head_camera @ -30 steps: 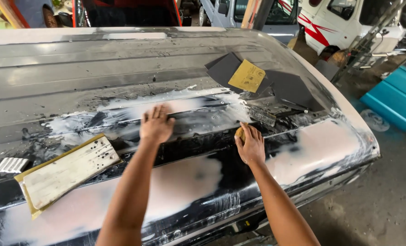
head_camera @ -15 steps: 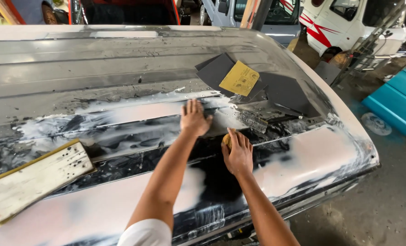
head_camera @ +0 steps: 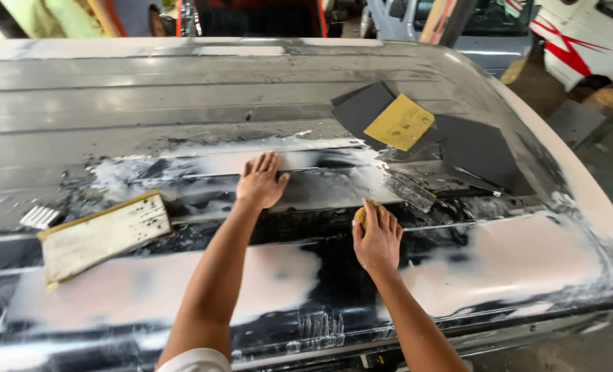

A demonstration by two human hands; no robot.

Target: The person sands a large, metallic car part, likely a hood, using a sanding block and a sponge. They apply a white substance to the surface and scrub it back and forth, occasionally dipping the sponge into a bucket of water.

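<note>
Yellow sponge [head_camera: 360, 215] (wet panel [head_camera: 182, 110]) — under right fingers [head_camera: 382, 224]

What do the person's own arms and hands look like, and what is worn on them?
Both forearms are bare and slim. The left hand and right hand wear no gloves, rings or watch. A white sleeve edge shows at the left upper arm.

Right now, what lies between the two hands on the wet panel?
Head view: only bare wet dark panel with a raised rib between left hand and right hand; no object.
</note>
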